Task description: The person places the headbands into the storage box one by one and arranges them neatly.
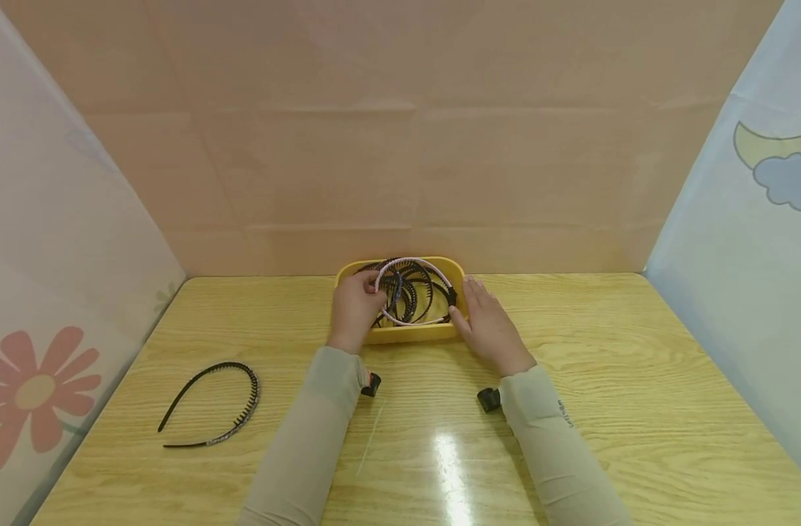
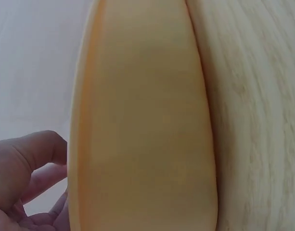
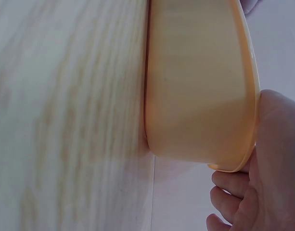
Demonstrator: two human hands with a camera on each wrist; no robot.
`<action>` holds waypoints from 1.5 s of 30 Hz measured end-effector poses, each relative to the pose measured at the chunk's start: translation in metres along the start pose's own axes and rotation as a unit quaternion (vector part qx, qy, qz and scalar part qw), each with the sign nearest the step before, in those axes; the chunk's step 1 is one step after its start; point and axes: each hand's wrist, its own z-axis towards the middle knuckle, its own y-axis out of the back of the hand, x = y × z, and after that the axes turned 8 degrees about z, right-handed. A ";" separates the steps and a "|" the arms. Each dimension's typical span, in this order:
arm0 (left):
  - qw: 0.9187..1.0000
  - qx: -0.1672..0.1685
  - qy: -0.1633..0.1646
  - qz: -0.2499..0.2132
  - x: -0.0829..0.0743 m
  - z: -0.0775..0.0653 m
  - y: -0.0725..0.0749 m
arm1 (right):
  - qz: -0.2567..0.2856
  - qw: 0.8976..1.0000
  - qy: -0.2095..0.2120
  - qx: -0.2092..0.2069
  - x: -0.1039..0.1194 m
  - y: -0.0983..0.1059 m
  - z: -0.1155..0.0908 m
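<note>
A yellow basket [image 1: 410, 334] stands against the back wall and holds several dark toothed headbands [image 1: 410, 296]. On top of them lies a pale pink headband [image 1: 408, 259]. My left hand [image 1: 354, 307] reaches over the basket's left end and pinches the pink headband's left side between thumb and fingers. My right hand [image 1: 495, 325] grips the basket's right end, thumb over the rim and fingers along the outside. In the right wrist view, its fingers [image 3: 231, 185] bend below the rim. From the left wrist, the basket wall [image 2: 147, 115] hides the left fingertips.
A black toothed headband [image 1: 252, 398] with a glittery section lies apart on the wooden table [image 1: 637, 409], at the left. A plain wall [image 1: 400, 146] rises behind the basket, with printed panels on both sides.
</note>
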 end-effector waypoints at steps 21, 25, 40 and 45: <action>0.997 0.013 -0.038 0.071 0.001 -0.006 0.009 | 0.008 1.000 -0.005 0.008 0.002 -0.001 0.003; 0.997 0.002 -0.050 0.066 0.002 -0.009 0.015 | 0.009 1.000 -0.005 0.005 0.002 -0.001 0.003; 0.986 0.038 -0.064 0.152 0.029 -0.030 0.062 | 0.008 1.000 -0.004 0.009 0.004 -0.001 0.003; 0.978 0.069 -0.063 0.186 0.047 -0.034 0.083 | 0.010 1.000 -0.003 0.008 0.004 0.000 0.002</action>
